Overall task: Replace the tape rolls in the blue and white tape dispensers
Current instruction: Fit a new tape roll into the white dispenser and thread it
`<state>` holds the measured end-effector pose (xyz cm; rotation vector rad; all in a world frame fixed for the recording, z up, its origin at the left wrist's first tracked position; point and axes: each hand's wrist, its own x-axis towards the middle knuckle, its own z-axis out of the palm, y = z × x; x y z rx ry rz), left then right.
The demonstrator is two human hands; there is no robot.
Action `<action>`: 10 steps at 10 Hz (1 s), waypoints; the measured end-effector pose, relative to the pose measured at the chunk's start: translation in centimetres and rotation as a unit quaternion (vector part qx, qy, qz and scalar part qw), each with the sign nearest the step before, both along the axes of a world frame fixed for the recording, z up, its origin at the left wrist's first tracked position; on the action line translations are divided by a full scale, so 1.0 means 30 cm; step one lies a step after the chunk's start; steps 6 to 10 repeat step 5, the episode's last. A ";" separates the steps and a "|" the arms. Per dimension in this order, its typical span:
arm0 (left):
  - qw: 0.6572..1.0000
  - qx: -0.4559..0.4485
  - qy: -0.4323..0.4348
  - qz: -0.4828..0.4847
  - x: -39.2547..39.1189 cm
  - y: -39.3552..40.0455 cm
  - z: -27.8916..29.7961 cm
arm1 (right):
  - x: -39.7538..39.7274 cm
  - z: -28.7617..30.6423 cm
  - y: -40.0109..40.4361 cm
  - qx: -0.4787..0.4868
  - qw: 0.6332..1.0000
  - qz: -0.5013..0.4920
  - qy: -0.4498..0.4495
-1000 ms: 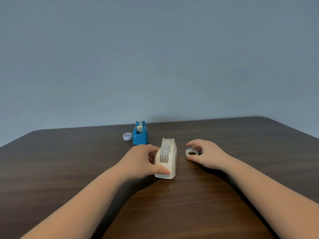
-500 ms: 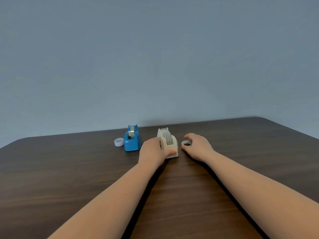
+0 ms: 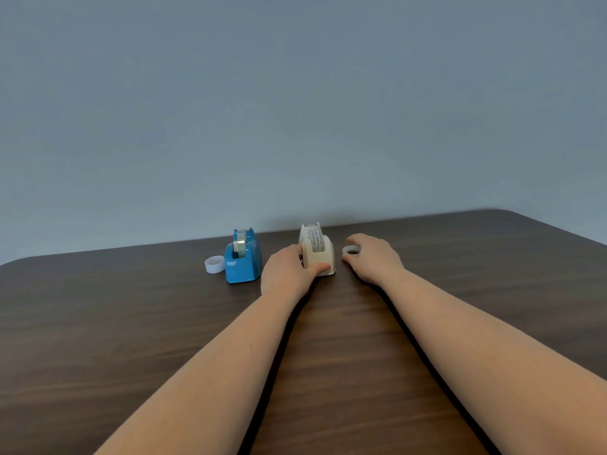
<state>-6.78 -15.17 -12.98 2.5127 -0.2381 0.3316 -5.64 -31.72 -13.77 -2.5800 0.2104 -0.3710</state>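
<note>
A white tape dispenser (image 3: 318, 254) stands far back on the dark wooden table (image 3: 98, 323), a tape roll seated in it. My left hand (image 3: 289, 272) grips its left side and near end. To its right a small tape ring (image 3: 351, 250) lies flat on the table, held by the fingers of my right hand (image 3: 372, 257). Left of the white one stands a blue tape dispenser (image 3: 243, 257) with a roll in its slot. A small white ring (image 3: 214, 264) lies just left of the blue dispenser.
A plain grey-blue wall rises right behind the table's far edge, close behind both dispensers. The table's rounded far right corner (image 3: 505, 212) is in view.
Both hands have pushed away from me toward the wall: the white dispenser and the small tape ring slid to the back of the table, now level with the blue dispenser.
</note>
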 end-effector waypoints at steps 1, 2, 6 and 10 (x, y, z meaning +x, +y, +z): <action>1.000 0.000 0.004 0.004 0.011 -0.002 0.000 | 0.004 0.000 0.000 0.003 1.000 -0.006 0.003; 1.000 0.016 0.001 0.015 0.010 -0.010 -0.002 | 0.001 0.000 -0.004 -0.007 1.000 -0.018 0.003; 0.998 0.063 0.020 0.008 -0.056 0.004 -0.006 | -0.083 0.001 -0.010 -0.068 0.997 -0.046 0.012; 0.998 0.063 0.020 0.008 -0.056 0.004 -0.006 | -0.083 0.001 -0.010 -0.068 0.997 -0.046 0.012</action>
